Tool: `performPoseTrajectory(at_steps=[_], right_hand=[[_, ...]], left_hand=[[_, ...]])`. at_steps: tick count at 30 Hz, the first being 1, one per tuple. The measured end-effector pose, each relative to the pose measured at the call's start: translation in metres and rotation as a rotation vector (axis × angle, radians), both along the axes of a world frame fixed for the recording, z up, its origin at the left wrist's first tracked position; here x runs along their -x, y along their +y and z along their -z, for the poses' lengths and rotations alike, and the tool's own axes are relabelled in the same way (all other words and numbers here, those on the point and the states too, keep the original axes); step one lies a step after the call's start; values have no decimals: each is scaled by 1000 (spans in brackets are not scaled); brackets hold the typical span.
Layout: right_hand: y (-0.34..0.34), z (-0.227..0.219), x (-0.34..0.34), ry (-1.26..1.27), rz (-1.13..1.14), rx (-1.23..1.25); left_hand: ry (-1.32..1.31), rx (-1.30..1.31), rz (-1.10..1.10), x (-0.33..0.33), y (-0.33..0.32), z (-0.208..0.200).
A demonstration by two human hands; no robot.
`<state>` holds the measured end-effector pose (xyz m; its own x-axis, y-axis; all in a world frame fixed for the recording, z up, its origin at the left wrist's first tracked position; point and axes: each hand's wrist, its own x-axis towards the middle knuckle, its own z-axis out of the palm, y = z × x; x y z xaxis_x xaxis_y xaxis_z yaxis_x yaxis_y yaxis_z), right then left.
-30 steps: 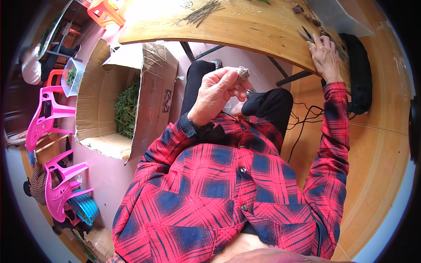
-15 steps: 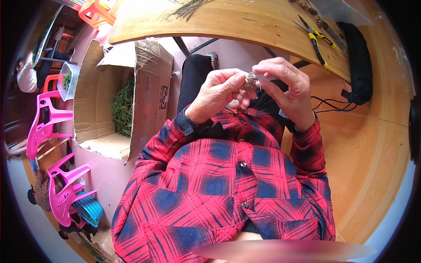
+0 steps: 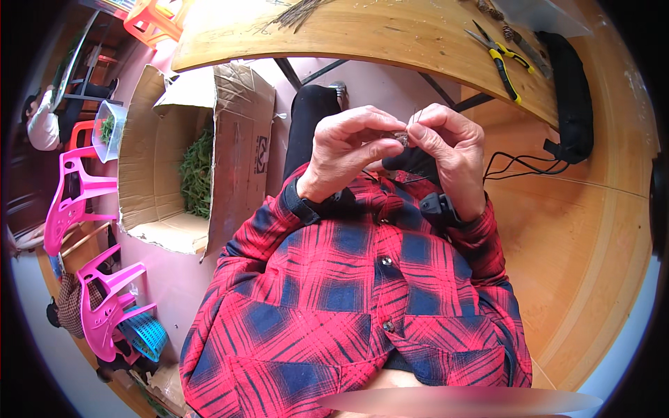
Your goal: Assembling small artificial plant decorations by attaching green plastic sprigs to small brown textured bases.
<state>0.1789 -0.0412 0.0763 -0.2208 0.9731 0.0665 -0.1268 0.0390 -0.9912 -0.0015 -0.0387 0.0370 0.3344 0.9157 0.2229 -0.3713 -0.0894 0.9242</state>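
Note:
Both my hands meet in front of my chest, above my lap. Between the thumb and fingers of my left hand (image 3: 352, 143) is a small brown pine cone (image 3: 402, 138), mostly covered by the fingertips. My right hand (image 3: 449, 143) is closed in a pinch right beside it, gripping a thin dark wire (image 3: 415, 115) whose end sticks up above the fingertips. How the wire sits on the cone is hidden by the fingers.
Ahead stands a wooden table (image 3: 390, 42) with thin dark wires (image 3: 298, 14), yellow-handled pliers (image 3: 503, 63) and pine cones (image 3: 496, 14). At left are an open cardboard box (image 3: 240, 160) holding greenery (image 3: 198, 174), pink chairs (image 3: 104, 306) and a blue basket (image 3: 145, 334). Other people sit farther left.
My right hand has come down and inward, from raised with spread fingers to a pinch against the pine cone. My left hand has turned slightly, still holding the cone.

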Motion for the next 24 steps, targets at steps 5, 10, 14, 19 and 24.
performPoseTrajectory(at_steps=[5,10,14,19,24], right_hand=[[-2,-1,2,54,-8,93],[-3,-1,4,-245,28,-139],[-5,8,4,-319,12,-271],[-8,10,6,-61,-31,-40],[-3,25,4,367,-132,250]], left_hand=[[-34,-13,-42,-3,-1,0],[106,-199,-202,-3,11,-16],[232,-255,-173,4,9,-10],[253,-290,-202,2,8,-4],[295,-413,-232,-3,7,-14]])
